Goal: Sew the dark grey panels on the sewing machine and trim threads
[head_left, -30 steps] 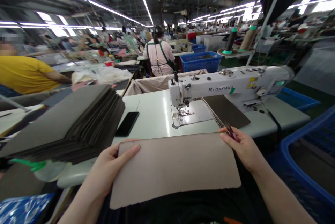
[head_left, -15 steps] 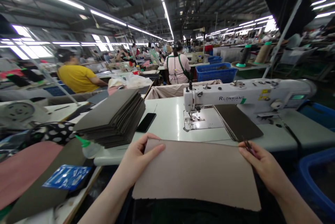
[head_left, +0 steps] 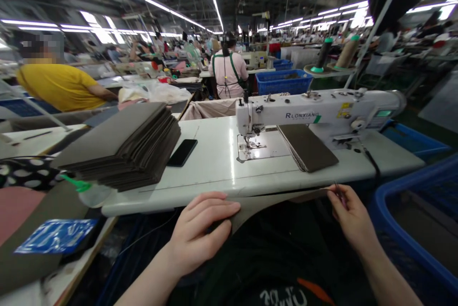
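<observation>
We've got the panel btwn our hands, just this side of the near edge of the table; we see it almost edge-on, bowed, w/ more of its face showing at the L end. Our L hand is closed on that end, fingers over the top, thumb below. Our R hand pinches the far R end btwn thumb & fingers, & holds the snips too, tips up; can't tell exactly how they sit in the palm.

On the table, past the R hand, a small pile lies partly under the arm of the machine, R of the needle. Big pile is at the table's L, w/ the phone flat just R of it. Bottle, green spout, is by the near L corner. Blue packet lies lower L. Blue crate is R of our R hand. Beyond the table, a co-worker in yellow is at L, another in pink nr the middle, back to us.
</observation>
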Demonstrator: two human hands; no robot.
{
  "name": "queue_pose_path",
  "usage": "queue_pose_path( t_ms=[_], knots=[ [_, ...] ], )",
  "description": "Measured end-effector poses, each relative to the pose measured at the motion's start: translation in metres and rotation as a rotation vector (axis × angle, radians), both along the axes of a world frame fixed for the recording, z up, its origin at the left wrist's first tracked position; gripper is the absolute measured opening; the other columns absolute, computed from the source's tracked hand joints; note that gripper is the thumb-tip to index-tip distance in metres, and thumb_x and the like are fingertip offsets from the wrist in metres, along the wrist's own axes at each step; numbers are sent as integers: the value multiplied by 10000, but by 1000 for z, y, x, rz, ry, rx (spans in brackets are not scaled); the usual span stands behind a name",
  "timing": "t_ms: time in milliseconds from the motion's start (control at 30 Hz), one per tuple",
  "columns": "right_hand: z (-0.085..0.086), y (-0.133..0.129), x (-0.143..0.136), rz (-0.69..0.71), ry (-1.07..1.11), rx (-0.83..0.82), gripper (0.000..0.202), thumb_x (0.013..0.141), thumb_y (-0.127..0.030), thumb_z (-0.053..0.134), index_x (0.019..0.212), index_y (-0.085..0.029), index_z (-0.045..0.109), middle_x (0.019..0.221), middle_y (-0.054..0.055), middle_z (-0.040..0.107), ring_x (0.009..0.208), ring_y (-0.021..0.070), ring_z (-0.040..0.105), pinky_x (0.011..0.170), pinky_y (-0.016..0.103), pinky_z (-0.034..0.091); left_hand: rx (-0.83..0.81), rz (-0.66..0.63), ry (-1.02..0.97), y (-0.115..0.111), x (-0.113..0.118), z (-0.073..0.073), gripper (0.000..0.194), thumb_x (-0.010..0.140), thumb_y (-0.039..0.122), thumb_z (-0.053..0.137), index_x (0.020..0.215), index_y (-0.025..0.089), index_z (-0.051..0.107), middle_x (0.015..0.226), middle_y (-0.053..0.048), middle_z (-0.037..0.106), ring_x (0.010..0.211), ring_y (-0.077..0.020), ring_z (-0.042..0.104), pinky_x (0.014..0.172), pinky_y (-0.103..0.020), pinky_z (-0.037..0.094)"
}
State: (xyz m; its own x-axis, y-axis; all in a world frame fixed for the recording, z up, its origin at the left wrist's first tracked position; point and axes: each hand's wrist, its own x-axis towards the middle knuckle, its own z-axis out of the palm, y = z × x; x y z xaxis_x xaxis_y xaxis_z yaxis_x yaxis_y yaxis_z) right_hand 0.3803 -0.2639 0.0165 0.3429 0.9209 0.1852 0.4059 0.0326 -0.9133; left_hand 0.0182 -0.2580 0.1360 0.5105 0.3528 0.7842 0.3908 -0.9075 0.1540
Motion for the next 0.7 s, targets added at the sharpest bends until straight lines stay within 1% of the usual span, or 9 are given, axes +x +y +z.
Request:
queue_pose_path(
  t_ms=[100, 200, 267, 333, 367, 433, 533, 600, 700],
  knots=[
    [-14, -2, 2, -25, -57, -24, 306, 900, -477, 551, 1047, -211, 583, 957, 46, 622, 832, 179, 596, 725, 285, 480, -19, 14, -30, 0, 13, 0, 352, 770, -31, 568, 1047, 178, 625, 856, -33, 755, 782, -172, 707, 785, -333, 623],
    [-20, -4, 2, -72, -124, -22, 302, 882, -471, 568, 1037, -213, 575, 1028, 49, 626, 951, 209, 588, 863, 342, 457, -52, -32, -27, -2, 24, -10, 379, 766, -35, 567, 1094, 145, 628, 868, -55, 753, 816, -187, 712, 797, -335, 627],
    [-16, -8, -3, -119, -143, -12, 322, 862, -464, 596, 1059, -212, 562, 1085, 54, 612, 996, 218, 572, 889, 353, 445, -89, -61, -26, -3, 31, -19, 381, 777, -26, 564, 1111, 147, 627, 884, -61, 749, 857, -197, 711, 804, -345, 629],
    [-4, -16, -14, -130, -136, -21, 308, 865, -451, 601, 1042, -203, 554, 1038, 50, 604, 930, 199, 570, 833, 325, 456, -119, -75, -16, -5, 37, -29, 404, 782, -16, 565, 1133, 177, 619, 887, -47, 748, 863, -195, 713, 809, -347, 631],
    [6, -22, -22, -102, -123, -42, 278, 879, -441, 590, 1011, -199, 554, 971, 39, 597, 860, 179, 564, 781, 300, 460, -132, -80, -2, -5, 39, -33, 425, 782, -13, 566, 1150, 196, 612, 885, -38, 749, 860, -194, 715, 813, -348, 631],
    [26, -35, -42, 49, -77, -96, 223, 918, -414, 554, 952, -194, 551, 863, 17, 567, 741, 141, 533, 691, 257, 447, -153, -90, 25, -6, 42, -41, 465, 782, -8, 566, 1180, 231, 593, 882, -22, 751, 849, -193, 719, 817, -356, 631],
    [48, -52, -76, 333, -48, -87, 203, 897, -370, 604, 1012, -208, 563, 961, 32, 572, 726, 126, 529, 629, 235, 436, -158, -103, 22, -5, 43, -49, 491, 784, 3, 569, 1200, 263, 581, 889, -9, 752, 838, -202, 727, 801, -370, 635],
    [53, -57, -93, 452, -93, -9, 279, 841, -326, 680, 1075, -227, 564, 1068, 51, 568, 831, 153, 559, 670, 247, 457, -132, -102, 12, -5, 42, -52, 485, 774, 3, 584, 1188, 256, 592, 887, -9, 753, 828, -207, 729, 791, -365, 639],
    [47, -53, -104, 495, -175, 101, 233, 841, -199, 651, 1061, -239, 584, 1037, 45, 573, 906, 169, 569, 750, 274, 469, -60, -114, 44, -10, 44, -55, 400, 735, -24, 621, 1075, 186, 640, 854, -31, 755, 790, -194, 726, 817, -334, 632]
  ],
)
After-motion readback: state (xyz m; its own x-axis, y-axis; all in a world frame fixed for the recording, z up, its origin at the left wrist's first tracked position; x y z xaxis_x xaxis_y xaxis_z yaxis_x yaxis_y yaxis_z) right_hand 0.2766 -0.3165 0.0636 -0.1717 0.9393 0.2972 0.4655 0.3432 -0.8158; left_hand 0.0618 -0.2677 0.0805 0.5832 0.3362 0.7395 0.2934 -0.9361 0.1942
